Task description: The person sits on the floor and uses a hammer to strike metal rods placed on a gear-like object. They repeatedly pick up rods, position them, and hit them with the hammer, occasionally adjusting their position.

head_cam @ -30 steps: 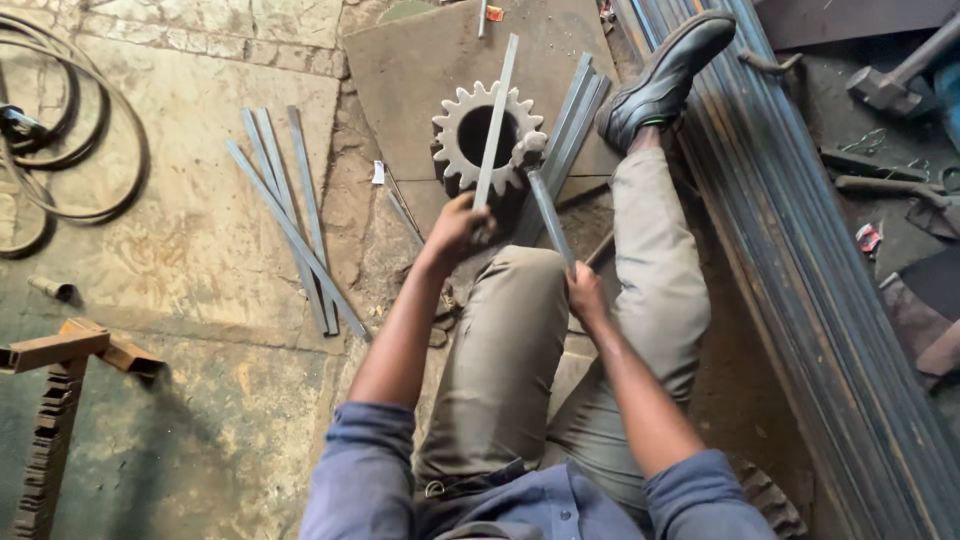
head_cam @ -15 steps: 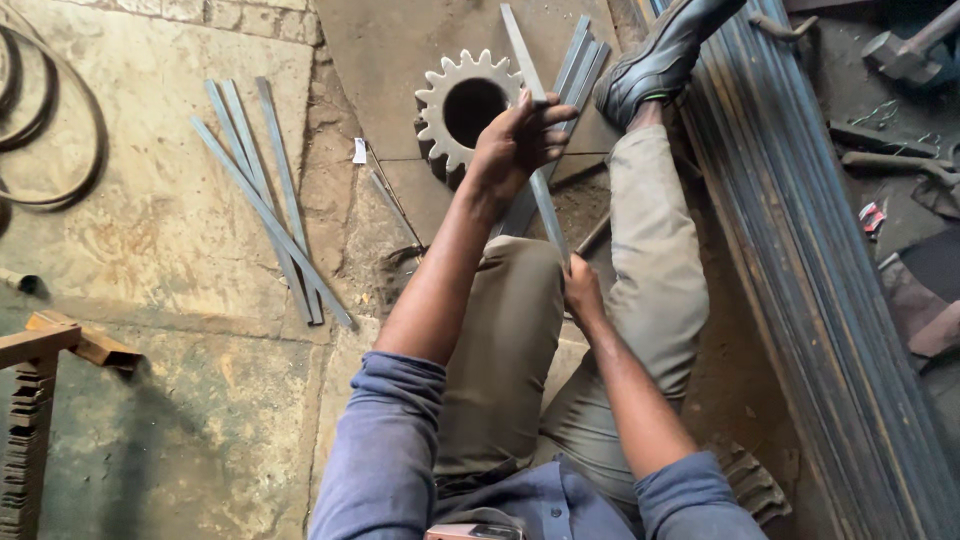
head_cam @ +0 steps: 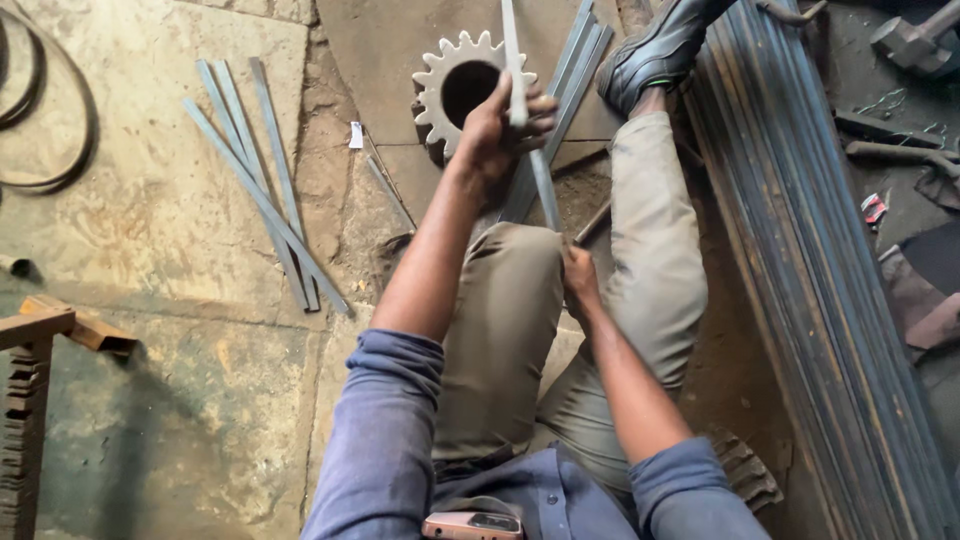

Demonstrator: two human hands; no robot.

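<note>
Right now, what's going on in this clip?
A person sits on a workshop floor. Their left hand grips a long flat grey metal strip, held up over a large toothed metal gear wheel. Their right hand rests low between the knees; what it holds is hidden. More grey strips lie loose on the stone floor, and a stack of long steel bars runs alongside the outstretched leg.
</note>
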